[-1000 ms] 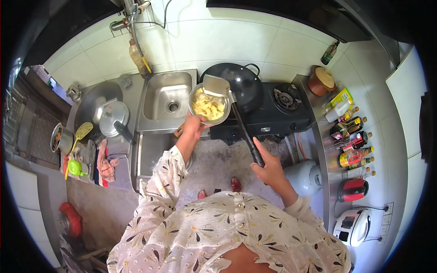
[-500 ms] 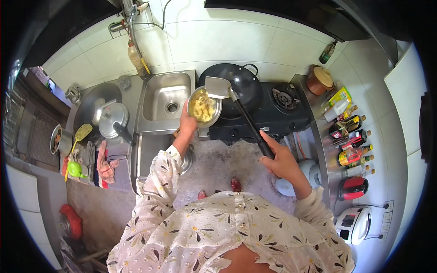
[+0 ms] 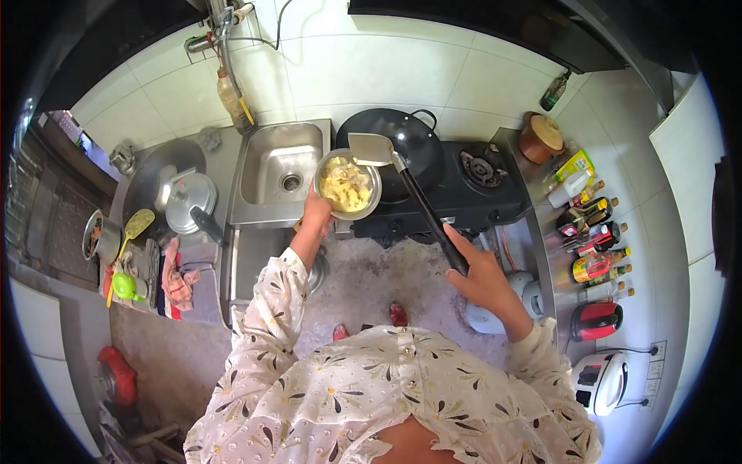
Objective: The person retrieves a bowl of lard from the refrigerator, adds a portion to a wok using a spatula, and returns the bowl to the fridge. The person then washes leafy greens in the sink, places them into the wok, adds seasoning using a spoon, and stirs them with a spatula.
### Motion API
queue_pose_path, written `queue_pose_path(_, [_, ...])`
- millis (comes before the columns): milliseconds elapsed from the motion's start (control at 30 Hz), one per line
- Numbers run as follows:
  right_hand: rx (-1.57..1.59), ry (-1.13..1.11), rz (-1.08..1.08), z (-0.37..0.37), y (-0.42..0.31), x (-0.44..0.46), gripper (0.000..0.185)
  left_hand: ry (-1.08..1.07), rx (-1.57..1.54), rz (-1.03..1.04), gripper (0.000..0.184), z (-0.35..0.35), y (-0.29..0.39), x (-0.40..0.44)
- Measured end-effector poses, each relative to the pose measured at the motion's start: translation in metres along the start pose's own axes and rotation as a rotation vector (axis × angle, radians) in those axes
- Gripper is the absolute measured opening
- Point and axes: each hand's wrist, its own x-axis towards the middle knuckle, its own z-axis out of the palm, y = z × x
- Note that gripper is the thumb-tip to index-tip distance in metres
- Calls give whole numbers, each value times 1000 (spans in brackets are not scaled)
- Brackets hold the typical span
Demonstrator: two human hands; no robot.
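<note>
I've got my left grip [image 3: 315,214] curled round the bowl [image 3: 376,188], right grip [image 3: 481,271] wrapped on the spatula [image 3: 418,196], its blade [image 3: 369,148] partly hiding the wok [image 3: 421,155] beside the sink [image 3: 268,153].

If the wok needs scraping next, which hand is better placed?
Right, I'd judge. The right hand grips the spatula, whose blade overlaps the wok in view. The left hand is occupied, holding the bowl of yellow food.

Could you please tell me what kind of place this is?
Probably a home kitchen: a black wok sits on a gas stove, with a metal sink to its left.
</note>
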Motion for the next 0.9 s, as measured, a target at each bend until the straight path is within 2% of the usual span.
queue_pose_path(100, [122,104,-74,35,27,6,72,-21,-72,-59,78,0,-7,1])
queue_pose_path(167, [252,85,-4,47,23,4,72,-29,-100,-82,78,1,-15,7])
queue_pose_path(233, [396,-24,186,54,12,1,72,-40,-122,-91,79,5,-19,10])
queue_pose_path(433, [626,-83,299,75,0,-3,73,-58,-95,-95,82,22,-1,-1])
queue_pose_path(533, [865,-80,299,87,-4,-4,74,19,-64,-54,79,35,0,-12])
queue_pose_path(733, [1072,-209,309,72,3,1,72,73,5,-21,86,30,-9,1])
queue_pose_path(833, [1379,-221,466,47,6,9,68,62,-90,-25,85,17,-7,1])
queue_pose_path(900, [1302,-124,481,38,5,16,65,94,-123,-52,82,1,-7,2])
